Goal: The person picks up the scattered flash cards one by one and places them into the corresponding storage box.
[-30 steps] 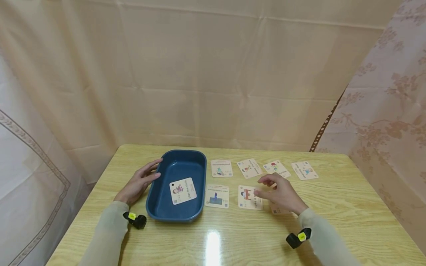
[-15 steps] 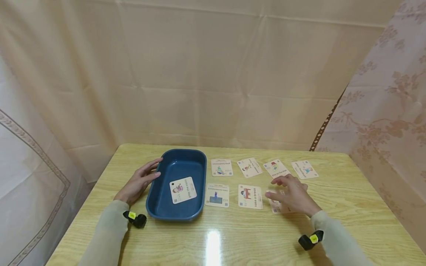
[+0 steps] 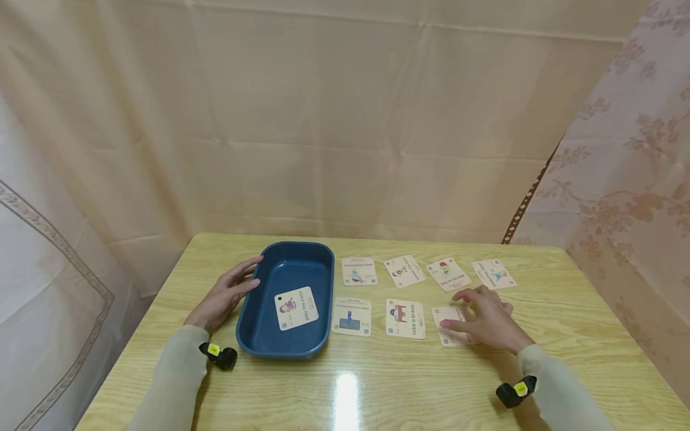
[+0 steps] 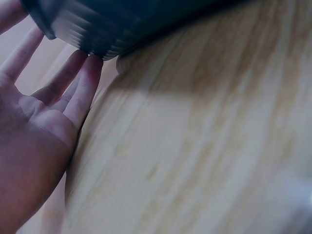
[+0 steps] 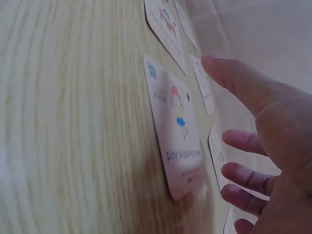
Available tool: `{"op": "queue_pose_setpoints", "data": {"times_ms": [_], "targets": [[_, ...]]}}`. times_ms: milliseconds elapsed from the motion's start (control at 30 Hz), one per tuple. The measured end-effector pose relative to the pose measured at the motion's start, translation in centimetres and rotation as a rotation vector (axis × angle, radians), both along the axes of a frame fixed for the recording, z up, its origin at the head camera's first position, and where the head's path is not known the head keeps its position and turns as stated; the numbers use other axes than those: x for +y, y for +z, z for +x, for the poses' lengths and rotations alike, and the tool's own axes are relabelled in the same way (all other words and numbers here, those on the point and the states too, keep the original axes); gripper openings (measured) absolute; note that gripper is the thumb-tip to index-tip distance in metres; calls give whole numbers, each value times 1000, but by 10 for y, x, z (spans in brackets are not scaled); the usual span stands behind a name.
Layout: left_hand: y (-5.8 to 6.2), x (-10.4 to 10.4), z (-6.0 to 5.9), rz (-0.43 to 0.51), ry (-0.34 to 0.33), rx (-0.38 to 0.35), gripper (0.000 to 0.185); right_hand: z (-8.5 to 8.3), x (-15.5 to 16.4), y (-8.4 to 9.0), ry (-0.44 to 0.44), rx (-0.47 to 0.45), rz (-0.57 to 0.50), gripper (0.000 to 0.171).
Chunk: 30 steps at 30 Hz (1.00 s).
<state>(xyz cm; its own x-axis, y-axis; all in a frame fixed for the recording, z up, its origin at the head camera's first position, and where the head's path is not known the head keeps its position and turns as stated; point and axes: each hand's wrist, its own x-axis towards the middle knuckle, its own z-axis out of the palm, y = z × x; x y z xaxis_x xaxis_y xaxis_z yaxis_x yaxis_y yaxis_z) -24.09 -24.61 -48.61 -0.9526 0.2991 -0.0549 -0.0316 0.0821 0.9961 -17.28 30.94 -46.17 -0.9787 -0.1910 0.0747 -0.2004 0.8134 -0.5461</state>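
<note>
Ok, my right hand [image 3: 487, 319] is further right now, over the near-right card [image 5: 170, 129] on the table [image 3: 415, 383], fingers apart and empty, so I guess that's the easiest reach, while my left hand [image 3: 223, 296], fingers relaxed, touches the tray [image 3: 291, 275].

1. Tray [image 3: 288, 276]: 1.
2. Table [image 3: 412, 386]: 1.
3. Cards [image 3: 358, 272]: 8 total. 1 in tray, 7 on table: far row 4, near row 3.
4. Hands: 2, left hand [image 3: 225, 297] and right hand [image 3: 489, 319].
5. Sleeves [image 3: 173, 377]: 2.
6. Wrist cams [image 3: 229, 358]: 2.
7. Yellow tags [image 3: 214, 349]: 2, one per wrist.
</note>
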Motion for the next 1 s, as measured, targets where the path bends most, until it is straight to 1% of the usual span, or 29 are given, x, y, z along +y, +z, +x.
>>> {"op": "queue_pose_setpoints", "data": {"times_ms": [233,467,567,800,1000], "targets": [[0,0,0,3,0,-3,62,4,9,-5,1,-3,52,74],[0,0,0,1,3,-4,62,7,15,-6,-27,-42,101,87],[0,0,1,1,6,-5,62,9,17,-7,-35,-43,118,89],[1,0,1,-5,12,-13,63,12,16,-5,-31,-10,126,89],[1,0,1,-1,5,-4,63,11,16,-5,-45,-18,132,85]]}}
